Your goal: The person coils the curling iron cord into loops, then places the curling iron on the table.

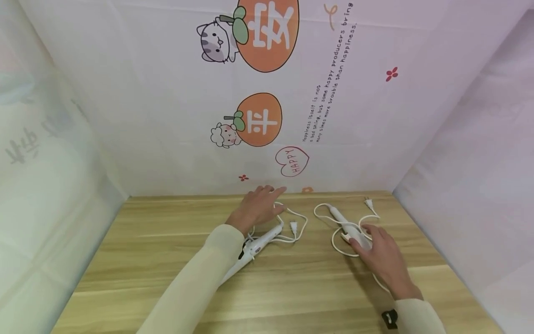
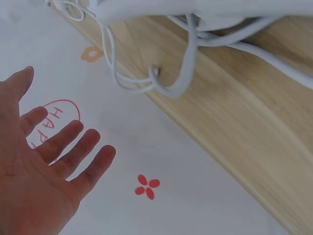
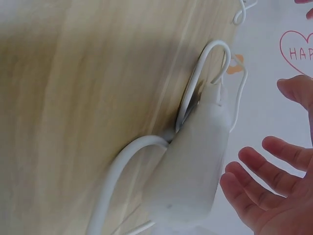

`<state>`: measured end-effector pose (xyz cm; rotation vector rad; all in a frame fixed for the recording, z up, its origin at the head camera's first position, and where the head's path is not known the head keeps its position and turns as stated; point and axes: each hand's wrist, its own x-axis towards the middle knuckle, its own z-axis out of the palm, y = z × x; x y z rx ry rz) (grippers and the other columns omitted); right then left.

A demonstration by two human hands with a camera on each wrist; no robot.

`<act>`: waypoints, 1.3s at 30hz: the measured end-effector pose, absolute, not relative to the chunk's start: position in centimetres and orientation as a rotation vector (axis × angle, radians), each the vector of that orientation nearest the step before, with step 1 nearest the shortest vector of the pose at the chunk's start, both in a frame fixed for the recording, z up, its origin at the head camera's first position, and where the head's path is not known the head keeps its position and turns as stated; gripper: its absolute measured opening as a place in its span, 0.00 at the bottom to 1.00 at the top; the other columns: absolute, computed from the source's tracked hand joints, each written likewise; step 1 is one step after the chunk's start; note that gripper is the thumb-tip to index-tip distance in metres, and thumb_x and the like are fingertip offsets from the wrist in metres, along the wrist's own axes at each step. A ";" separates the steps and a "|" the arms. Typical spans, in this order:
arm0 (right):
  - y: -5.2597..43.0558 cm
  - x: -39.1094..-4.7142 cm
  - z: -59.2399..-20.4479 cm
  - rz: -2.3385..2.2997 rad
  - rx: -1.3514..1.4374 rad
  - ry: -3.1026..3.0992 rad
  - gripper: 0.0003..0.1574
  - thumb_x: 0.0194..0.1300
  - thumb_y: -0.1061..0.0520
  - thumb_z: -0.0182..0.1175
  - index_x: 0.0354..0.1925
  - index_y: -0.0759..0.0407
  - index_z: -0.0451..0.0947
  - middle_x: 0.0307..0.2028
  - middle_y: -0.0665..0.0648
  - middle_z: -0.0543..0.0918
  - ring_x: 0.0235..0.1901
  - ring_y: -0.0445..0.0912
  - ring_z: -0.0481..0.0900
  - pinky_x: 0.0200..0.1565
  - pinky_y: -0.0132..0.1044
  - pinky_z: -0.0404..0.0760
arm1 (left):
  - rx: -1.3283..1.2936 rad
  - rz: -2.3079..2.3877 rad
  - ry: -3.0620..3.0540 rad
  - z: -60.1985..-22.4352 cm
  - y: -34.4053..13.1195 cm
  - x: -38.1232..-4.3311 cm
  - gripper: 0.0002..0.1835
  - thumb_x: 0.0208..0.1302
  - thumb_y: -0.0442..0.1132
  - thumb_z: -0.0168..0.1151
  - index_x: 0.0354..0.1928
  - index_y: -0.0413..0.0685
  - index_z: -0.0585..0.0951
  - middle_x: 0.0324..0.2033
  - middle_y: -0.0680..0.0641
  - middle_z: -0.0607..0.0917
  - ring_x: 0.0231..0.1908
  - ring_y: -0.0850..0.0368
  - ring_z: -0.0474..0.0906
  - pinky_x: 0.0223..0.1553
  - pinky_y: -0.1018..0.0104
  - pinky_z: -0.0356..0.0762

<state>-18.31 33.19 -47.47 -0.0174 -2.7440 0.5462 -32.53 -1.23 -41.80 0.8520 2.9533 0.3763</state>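
Two white corded devices that look like hair curling irons lie on the wooden table. Over the cord end of the left iron (image 1: 262, 242), my left hand (image 1: 256, 206) hovers with fingers spread; in the left wrist view its palm shows bare, apart from the white body (image 2: 146, 7). My right hand (image 1: 385, 257) is above the right iron (image 1: 340, 217) and hides its lower part. The right wrist view shows relaxed, slightly bent fingers (image 3: 259, 171) beside the white handle (image 3: 188, 171), with nothing held.
White cords loop around both irons, ending in a left plug (image 1: 294, 227) and a right plug (image 1: 369, 204). A small black piece (image 1: 390, 319) is beside the right sleeve. Printed white cloth (image 1: 167, 116) walls the wooden table (image 1: 158, 222) at the back and sides.
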 end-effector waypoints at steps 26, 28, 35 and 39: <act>36.1 -17.0 -50.3 0.594 -0.138 -2.838 0.48 0.69 0.43 0.75 0.72 0.70 0.70 0.55 0.75 0.83 0.45 0.63 0.85 0.45 0.61 0.83 | 1.035 0.208 2.923 -40.9 4.0 -32.1 0.39 0.82 0.60 0.60 0.87 0.68 0.58 0.75 0.45 0.77 0.73 0.45 0.74 0.71 0.45 0.79; 36.1 -17.0 -50.4 0.596 -0.134 -2.835 0.47 0.68 0.44 0.76 0.71 0.71 0.71 0.53 0.74 0.84 0.44 0.61 0.85 0.44 0.61 0.84 | 1.046 0.195 2.922 -40.9 4.2 -32.1 0.39 0.82 0.60 0.59 0.87 0.69 0.57 0.75 0.45 0.77 0.73 0.45 0.74 0.70 0.45 0.79; 36.2 -17.0 -50.5 0.612 -0.092 -2.842 0.43 0.68 0.47 0.77 0.68 0.72 0.73 0.45 0.69 0.89 0.39 0.57 0.87 0.42 0.57 0.85 | 1.048 0.176 2.917 -40.9 4.6 -31.9 0.40 0.82 0.60 0.59 0.88 0.69 0.56 0.75 0.45 0.77 0.73 0.45 0.75 0.72 0.46 0.78; 36.4 -16.7 -50.5 0.613 -0.093 -2.832 0.35 0.69 0.49 0.75 0.63 0.69 0.77 0.47 0.70 0.90 0.42 0.60 0.88 0.45 0.61 0.84 | 1.060 0.177 2.915 -40.9 4.9 -31.7 0.39 0.82 0.60 0.60 0.87 0.68 0.58 0.75 0.46 0.77 0.74 0.46 0.74 0.72 0.48 0.77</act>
